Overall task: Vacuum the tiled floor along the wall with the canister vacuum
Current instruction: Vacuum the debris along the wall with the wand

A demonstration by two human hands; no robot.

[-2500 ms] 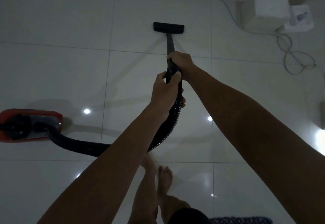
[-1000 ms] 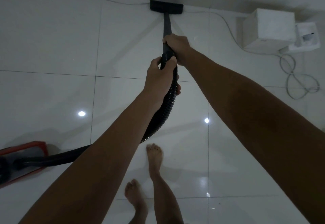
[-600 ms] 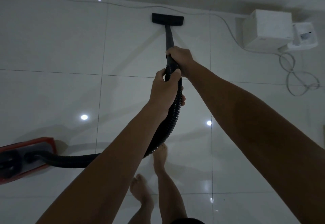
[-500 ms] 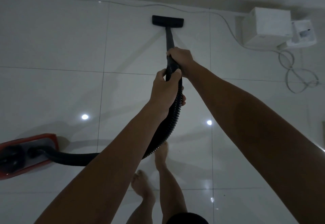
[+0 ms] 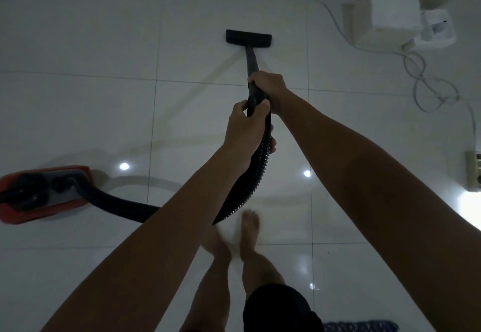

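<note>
The black floor nozzle point(image 5: 248, 37) lies flat on the white tiled floor point(image 5: 91, 113), a short way out from the wall's base at the top. Its black wand point(image 5: 252, 63) rises to my hands. My right hand point(image 5: 268, 87) grips the wand's upper end. Just below it, my left hand point(image 5: 246, 128) is closed around the top of the ribbed black hose point(image 5: 250, 175). The hose curves down under my left arm and runs left to the red canister vacuum point(image 5: 39, 193) at the left edge.
A white box point(image 5: 387, 16) and a smaller white device point(image 5: 437, 29) stand by the wall at upper right. A loose white cable point(image 5: 429, 89) loops below them toward a power strip point(image 5: 473, 173) at the right edge. My bare feet point(image 5: 247, 230) are below the hose. A patterned mat edge point(image 5: 361, 326) shows bottom right.
The nozzle was against the wall a second ago and has been drawn back away from it. My feet have stepped back, and the canister sits higher and farther into view at left.
</note>
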